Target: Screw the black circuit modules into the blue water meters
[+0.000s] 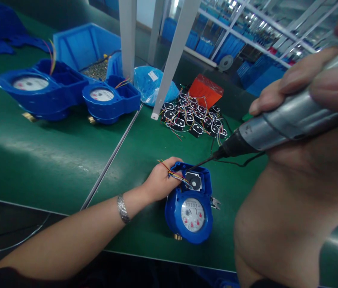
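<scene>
A blue water meter (171, 212) with a round white dial lies on the green bench. My left hand (164, 180) grips the upper left wall of its housing, thumb over the edge by several coloured wires. Inside the housing's compartment sits a small black motor module (194, 181) with a white-edged face. My right hand (295, 88) is wrapped round a silver electric screwdriver (277, 124), large and close to the camera. Its long thin bit points down left into the compartment, near the module's upper edge; whether the tip touches a screw is hidden.
Behind the meter lie several black motor modules (197, 116) with loose wires, before an orange box (206, 91). Two more blue meters (109, 106) stand left, near a blue bin (88, 44) of small metal parts. A grey post (176, 56) rises from the bench; a plastic bag (146, 82) lies beside it.
</scene>
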A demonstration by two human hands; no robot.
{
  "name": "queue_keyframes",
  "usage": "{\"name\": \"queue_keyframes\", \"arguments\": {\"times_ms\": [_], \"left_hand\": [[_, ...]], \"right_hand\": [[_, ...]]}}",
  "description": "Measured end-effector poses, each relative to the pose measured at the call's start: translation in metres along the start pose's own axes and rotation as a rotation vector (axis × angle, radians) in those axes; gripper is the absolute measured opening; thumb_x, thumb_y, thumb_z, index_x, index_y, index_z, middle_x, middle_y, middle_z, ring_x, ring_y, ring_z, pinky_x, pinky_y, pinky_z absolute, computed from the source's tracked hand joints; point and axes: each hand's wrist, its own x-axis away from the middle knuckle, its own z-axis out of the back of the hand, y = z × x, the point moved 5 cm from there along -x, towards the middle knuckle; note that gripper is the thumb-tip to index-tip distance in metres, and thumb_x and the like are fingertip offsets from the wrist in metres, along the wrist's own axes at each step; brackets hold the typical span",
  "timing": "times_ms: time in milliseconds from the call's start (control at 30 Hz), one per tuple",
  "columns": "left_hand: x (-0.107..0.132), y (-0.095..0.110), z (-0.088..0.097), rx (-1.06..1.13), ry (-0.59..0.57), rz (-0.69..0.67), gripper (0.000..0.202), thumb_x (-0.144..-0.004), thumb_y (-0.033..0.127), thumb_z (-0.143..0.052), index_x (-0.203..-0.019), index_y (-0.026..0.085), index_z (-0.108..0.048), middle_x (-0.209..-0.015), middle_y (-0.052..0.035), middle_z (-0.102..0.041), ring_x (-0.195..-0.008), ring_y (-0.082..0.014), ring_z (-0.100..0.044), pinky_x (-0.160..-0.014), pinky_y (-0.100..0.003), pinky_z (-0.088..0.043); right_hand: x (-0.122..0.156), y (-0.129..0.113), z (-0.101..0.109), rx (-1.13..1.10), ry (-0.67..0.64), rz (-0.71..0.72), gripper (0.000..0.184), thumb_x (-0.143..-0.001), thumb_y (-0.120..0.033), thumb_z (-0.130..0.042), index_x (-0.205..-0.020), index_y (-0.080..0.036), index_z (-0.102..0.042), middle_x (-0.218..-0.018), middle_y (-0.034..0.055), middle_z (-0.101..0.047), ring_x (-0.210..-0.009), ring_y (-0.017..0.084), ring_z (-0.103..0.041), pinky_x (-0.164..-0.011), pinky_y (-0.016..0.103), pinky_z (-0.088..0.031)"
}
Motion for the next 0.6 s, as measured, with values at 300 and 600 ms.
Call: {"name": "queue_keyframes", "arguments": {"times_ms": [300, 600], "left_hand": [[-0.001, -0.006, 0.000, 0.018, 0.053, -0.054, 0.024, -0.076, 0.030, -0.047, -0.093, 0.014, -0.052, -0.080, -0.0017, -0.056, -0.077, -0.0151, -0.053, -0.072, -0.026, -0.042], [-0.001, -0.008, 0.001, 0.000, 0.068, -0.072, 0.026, -0.076, 0.032, -0.047, -0.093, 0.013, -0.053, -0.084, -0.0039, -0.057, -0.080, -0.0172, -0.054, -0.074, -0.028, -0.042]], "right_hand": [[-0.011, 0.018, -0.001, -0.026, -0.007, -0.337, 0.059, -0.075, -0.070, -0.023, -0.094, -0.019, -0.047, -0.079, 0.0048, -0.048, -0.069, 0.012, -0.054, -0.055, 0.026, -0.043], [-0.025, 0.008, -0.009, -0.113, -0.005, -0.451, 0.044, -0.078, -0.056, -0.026, -0.081, -0.019, -0.048, -0.064, -0.0002, -0.045, -0.053, 0.006, -0.048, -0.046, 0.023, -0.038]]}}
